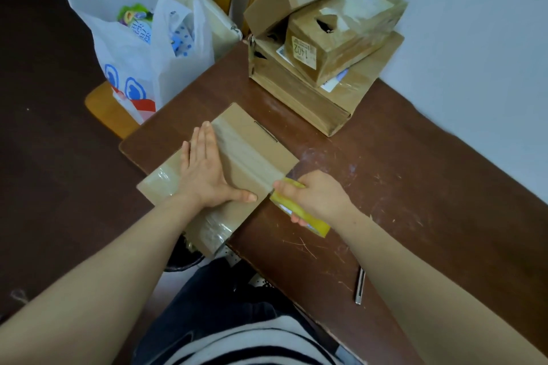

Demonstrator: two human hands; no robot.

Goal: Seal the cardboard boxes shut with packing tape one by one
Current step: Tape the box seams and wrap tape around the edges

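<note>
A: Where did the flat cardboard box [237,163] sit?

B: In the middle of the frame, near the corner of the brown table [415,187], its lower end hanging off the table's edge. A band of clear tape [246,151] ran across its top, from the upper left toward the right edge.

A: And the hands?

B: The left hand [204,172] lay flat on the lid, fingers straight and together, thumb out, gripping nothing, only pressing down just beside the tape. The right hand [317,195] was curled round the yellow tape roll [302,213] at the box's right edge, thumb on top, fingers wrapped beneath.

A: How would you have expected the box to handle?

B: Light and fairly stiff, I'd judge, though a thin lid like that could bow under a heavy palm. It seemed likely to slide on the smooth tabletop, so pinning it flat looked sensible. The tape would be sticky and prone to creasing; best kept taut from the roll.

A: Anything else about?

B: A stack of boxes [326,47] in the upper right, a white plastic bag [142,47] upper left, and a metal utility knife [359,284] lower right, well apart from both hands
</note>
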